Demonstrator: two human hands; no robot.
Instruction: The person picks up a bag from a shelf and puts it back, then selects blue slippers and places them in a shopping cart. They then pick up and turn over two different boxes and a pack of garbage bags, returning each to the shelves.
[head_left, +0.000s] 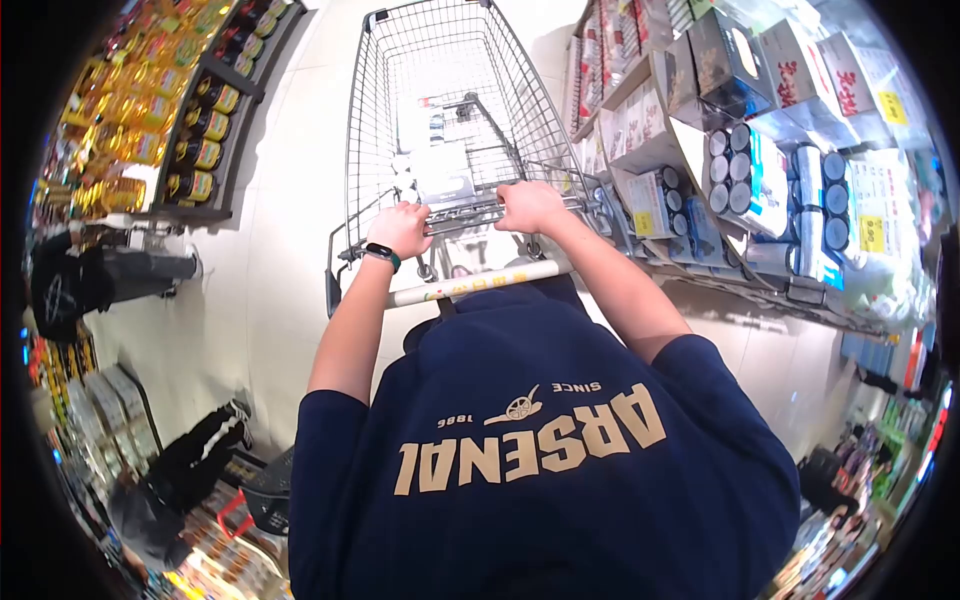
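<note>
While yellow oil bottles point(150, 75) line the shelving point(240, 125) to the left and stacked cartons point(735, 65) and packs of cans point(740, 165) crowd the display to the right, a wire shopping cart point(520, 110) stands straight ahead of the person in the navy Arsenal T-shirt point(540, 400), its front pointing away over the pale floor point(245, 330). Glare hides what the white shape point(450, 175) inside it is. The cart's frame looks stiff and smooth, perhaps slightly slippery; it should roll easily, though it would be awkward to lift, and nothing about it seems fragile. Its printed handlebar point(480, 282), running between the forearms, would be the surest hold, gripped wide for even steering. Instead, the left hand point(402, 229) and right hand point(530, 207) both look closed around the thinner rail point(465, 210) beyond it, knuckles up, apart from each other. A dark wristband point(380, 250) circles the left wrist.
</note>
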